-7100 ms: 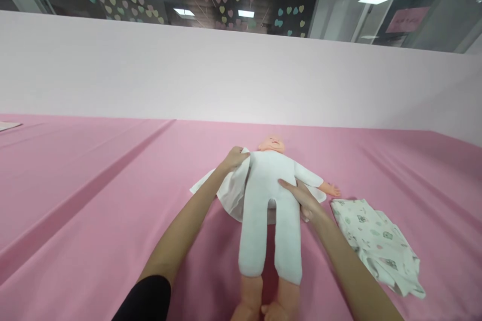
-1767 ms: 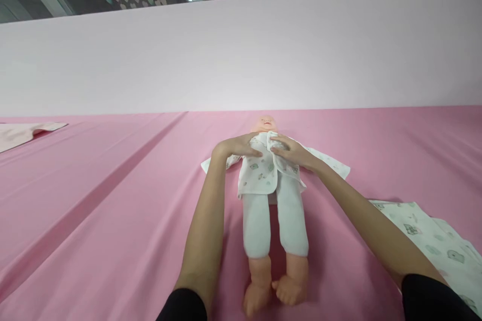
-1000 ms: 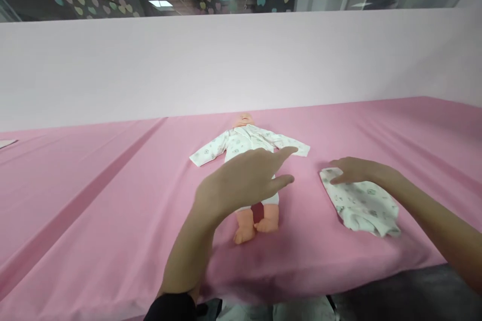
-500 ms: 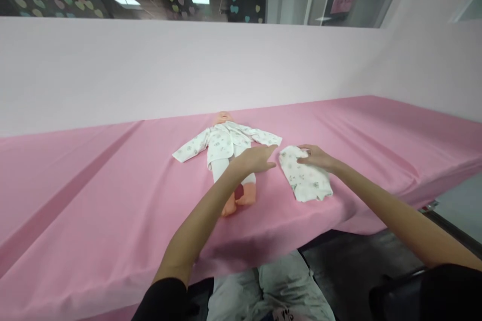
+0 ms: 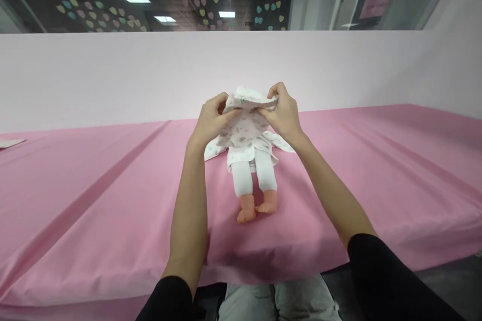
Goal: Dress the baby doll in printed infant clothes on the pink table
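Observation:
A white printed baby garment [image 5: 243, 125] is held up in front of me, over the upper body of a baby doll [image 5: 246, 203]. My left hand [image 5: 214, 116] pinches its upper edge on the left side. On the right side, my right hand [image 5: 282, 110] grips the same edge between thumb and fingers. Lying on its back, the doll wears a printed white jacket [image 5: 241, 156] and white trousers [image 5: 265, 173]; its bare feet point towards me. The raised garment hides the doll's head and chest. I cannot tell what kind of garment it is.
A pink cloth [image 5: 124, 220] covers the table, with its front edge hanging just before my lap. Behind the table stands a white wall [image 5: 113, 77] with a window above it. A flat pale object [image 5: 11, 143] lies at the far left.
The garment has gone from lying on the cloth right of the doll to being held up over it. My left hand has taken hold of it too. The view has shifted left.

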Available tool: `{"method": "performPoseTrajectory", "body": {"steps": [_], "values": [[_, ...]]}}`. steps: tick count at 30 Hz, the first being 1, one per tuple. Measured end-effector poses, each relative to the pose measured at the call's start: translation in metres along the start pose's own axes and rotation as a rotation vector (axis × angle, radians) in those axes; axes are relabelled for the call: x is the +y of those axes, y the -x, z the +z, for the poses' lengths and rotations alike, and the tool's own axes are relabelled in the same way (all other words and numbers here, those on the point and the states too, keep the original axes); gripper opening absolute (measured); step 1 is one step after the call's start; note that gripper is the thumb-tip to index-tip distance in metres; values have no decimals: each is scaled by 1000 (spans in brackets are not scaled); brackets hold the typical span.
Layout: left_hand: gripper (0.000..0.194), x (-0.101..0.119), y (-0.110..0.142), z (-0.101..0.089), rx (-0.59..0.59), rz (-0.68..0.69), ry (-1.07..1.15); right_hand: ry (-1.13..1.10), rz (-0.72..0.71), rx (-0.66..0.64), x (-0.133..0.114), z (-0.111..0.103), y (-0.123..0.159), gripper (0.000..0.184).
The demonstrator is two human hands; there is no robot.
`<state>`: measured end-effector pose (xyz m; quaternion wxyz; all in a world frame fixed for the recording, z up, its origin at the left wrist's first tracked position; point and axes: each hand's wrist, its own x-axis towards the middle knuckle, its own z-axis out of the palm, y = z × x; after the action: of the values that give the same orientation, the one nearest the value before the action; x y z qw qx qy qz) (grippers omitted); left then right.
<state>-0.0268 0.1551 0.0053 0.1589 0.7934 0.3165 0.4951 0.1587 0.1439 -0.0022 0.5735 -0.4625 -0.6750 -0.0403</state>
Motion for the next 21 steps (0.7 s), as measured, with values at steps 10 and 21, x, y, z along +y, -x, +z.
{"method": "performPoseTrajectory", "body": {"steps": [10,21], "values": [[37,-7,11,-19,-299,-248,275,-288,-29,-81,7,63,4,17],[26,11,9,-6,-101,-2,-36,-519,-96,-67,-20,19,5,17]]}}
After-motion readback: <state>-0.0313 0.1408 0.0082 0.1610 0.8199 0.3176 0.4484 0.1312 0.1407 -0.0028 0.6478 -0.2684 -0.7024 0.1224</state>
